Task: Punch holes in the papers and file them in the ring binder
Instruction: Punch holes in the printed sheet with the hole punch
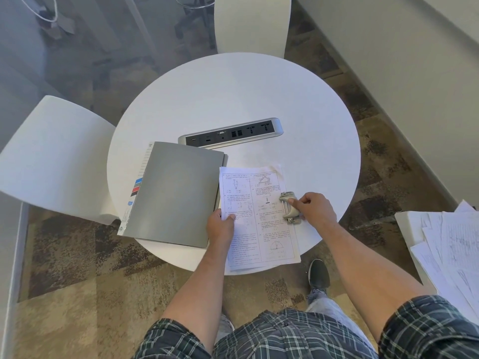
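Observation:
A thin stack of printed papers (255, 216) lies at the near edge of the round white table (233, 99). My left hand (220, 226) pinches the stack's left edge, thumb on top. A small grey hole punch (289, 207) sits over the papers' right edge, and my right hand (311, 207) grips it from the right with the forefinger on its top. The closed grey ring binder (173, 193) lies just left of the papers, with coloured divider tabs sticking out on its left side.
A silver power and socket strip (230, 133) is set into the table behind the binder. White chairs stand at the left (51, 156) and far side (252, 22). A loose pile of more papers (451, 247) rests on a surface at the right.

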